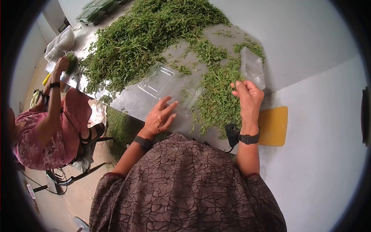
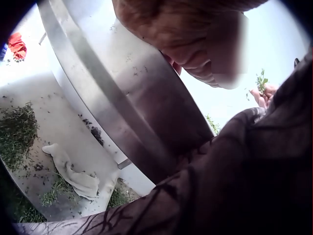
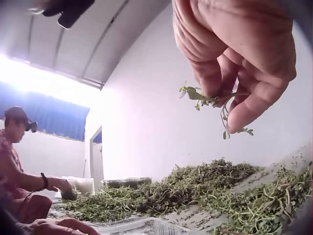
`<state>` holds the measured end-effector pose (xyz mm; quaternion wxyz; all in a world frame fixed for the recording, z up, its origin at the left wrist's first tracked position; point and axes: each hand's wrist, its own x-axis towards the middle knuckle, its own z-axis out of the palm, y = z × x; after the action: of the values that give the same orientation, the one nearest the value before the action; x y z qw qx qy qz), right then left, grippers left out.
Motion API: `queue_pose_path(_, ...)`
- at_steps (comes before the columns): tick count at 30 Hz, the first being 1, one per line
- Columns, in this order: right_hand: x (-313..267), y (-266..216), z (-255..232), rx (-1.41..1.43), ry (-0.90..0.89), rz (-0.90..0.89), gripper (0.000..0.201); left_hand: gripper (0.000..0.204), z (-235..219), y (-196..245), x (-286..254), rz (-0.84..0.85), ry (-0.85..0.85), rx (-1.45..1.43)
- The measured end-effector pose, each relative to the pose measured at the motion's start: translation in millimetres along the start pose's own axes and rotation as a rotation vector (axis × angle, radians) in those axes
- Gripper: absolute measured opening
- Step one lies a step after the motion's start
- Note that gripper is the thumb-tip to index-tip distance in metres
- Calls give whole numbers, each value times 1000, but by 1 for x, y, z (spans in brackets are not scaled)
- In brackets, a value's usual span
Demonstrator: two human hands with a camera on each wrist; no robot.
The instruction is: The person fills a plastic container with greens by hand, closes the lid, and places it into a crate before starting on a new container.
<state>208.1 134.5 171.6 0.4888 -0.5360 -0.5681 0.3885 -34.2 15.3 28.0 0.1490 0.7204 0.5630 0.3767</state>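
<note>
My right hand (image 1: 250,96) is raised over a loose spread of leafy greens (image 1: 222,94) on the right of the metal table. Between its thumb and fingers it pinches a small green sprig (image 3: 195,94), whose leaves stick out on both sides in the right wrist view. My left hand (image 1: 158,119) hovers palm down by the table's front edge, fingers spread and holding nothing. Just beyond its fingertips lies an open clear plastic box (image 1: 156,82), a few bits of green around it. The left wrist view shows this hand (image 2: 181,39) mostly from the wrist side.
A large heap of greens (image 1: 135,46) covers the table's far side. Another clear box (image 1: 253,67) stands by the right wall, above a yellow board (image 1: 274,125). At left, another person (image 1: 46,139) sits near stacked clear boxes (image 1: 60,44); filled packs (image 1: 98,11) lie at the back.
</note>
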Motion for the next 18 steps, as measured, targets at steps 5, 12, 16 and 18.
queue_pose_path(5,-30,9,40,-74,-349,-64,25,43,-3,3,0,4,-2,-41)
queue_pose_path(12,-40,37,30,-252,-353,-130,23,42,-3,2,0,30,8,-54)
queue_pose_path(16,-52,60,19,-344,-390,-111,18,43,-3,3,-1,0,18,-87)
queue_pose_path(18,-61,68,16,-343,-414,-70,17,43,-4,3,-2,2,38,-76)
